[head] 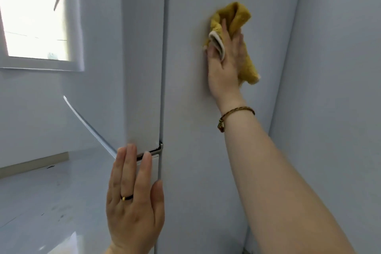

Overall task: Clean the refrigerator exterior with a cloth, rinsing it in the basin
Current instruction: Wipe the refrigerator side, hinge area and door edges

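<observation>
Right hand [226,62] grips the bunched yellow cloth [237,18], pressing it on the refrigerator [195,150] side panel, far and up-right. Left hand [134,202] rests flat, fingers straight, on the near door edge. The panel runs vertical, so the next wipe is probably downward. Basin not visible.

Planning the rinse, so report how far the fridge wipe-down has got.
Done: cannot tell; the side panel of the tall pale grey refrigerator shows no wiped or dirty patches. In hand: the right hand holds the mustard-yellow terry cloth pressed against it, while the left hand rests flat by the door hinge. Left: the remaining surfaces; no basin is in view.
</observation>
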`<state>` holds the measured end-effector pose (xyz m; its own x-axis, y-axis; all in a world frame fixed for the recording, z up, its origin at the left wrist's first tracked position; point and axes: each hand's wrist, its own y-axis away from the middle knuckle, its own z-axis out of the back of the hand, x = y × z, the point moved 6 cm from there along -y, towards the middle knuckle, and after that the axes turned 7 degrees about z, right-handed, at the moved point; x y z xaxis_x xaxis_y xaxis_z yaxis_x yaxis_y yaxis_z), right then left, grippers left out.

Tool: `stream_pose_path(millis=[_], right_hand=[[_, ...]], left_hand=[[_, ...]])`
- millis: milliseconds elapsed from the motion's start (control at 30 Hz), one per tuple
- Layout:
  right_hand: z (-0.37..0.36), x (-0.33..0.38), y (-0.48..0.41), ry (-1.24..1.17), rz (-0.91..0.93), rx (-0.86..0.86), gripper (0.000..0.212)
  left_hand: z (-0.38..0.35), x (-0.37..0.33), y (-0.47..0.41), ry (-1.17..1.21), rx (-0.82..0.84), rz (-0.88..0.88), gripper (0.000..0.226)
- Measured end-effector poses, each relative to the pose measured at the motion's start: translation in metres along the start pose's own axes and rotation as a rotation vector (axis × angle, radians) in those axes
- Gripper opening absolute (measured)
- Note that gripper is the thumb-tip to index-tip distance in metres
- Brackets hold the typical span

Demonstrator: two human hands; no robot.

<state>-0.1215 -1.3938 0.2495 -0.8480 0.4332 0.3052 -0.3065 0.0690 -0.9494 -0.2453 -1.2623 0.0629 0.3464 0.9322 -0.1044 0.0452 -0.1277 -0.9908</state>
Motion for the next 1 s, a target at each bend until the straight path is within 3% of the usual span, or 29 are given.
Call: stream_pose_path(millis=[67,233,433,533,633,833,900,967,1000], right_hand=[[-0.012,-0.003,0.057,0.013,0.083,-0.062,0.058],[-0.044,0.0,0.244,0.147,0.143,0.077,0.052],[-0.043,0.024,0.203,0.056,0.142,0.07,0.059],[-0.042,0.037,0.186,0.072,0.151,0.018,0.044],[-0.048,0.028,0.228,0.146,0.156,0.004,0.04],[-0.05,0.016,0.374,0.24,-0.075,0.197,0.056],[-0.041,0.018,0.412,0.267,-0.127,0.286,0.071],[-0.031,0.015,0.433,0.143,-0.363,0.373,0.096],[-0.027,0.017,0.437,0.048,-0.532,0.37,0.095]], left_hand=[[0.002,0.002,0.0,0.058,-0.007,0.021,0.05],[0.003,0.01,0.002,0.221,0.023,0.117,0.049],[0.008,0.015,0.001,0.36,0.05,0.24,0.042],[0.021,0.02,-0.006,0.366,0.099,0.311,0.039],[0.029,0.021,-0.01,0.386,0.185,0.326,0.043],[0.035,0.024,0.008,0.543,0.344,0.446,0.043],[0.042,0.029,0.018,0.567,0.342,0.524,0.046],[0.053,0.037,0.032,0.548,0.34,0.622,0.048],[0.059,0.042,0.039,0.529,0.346,0.678,0.046]])
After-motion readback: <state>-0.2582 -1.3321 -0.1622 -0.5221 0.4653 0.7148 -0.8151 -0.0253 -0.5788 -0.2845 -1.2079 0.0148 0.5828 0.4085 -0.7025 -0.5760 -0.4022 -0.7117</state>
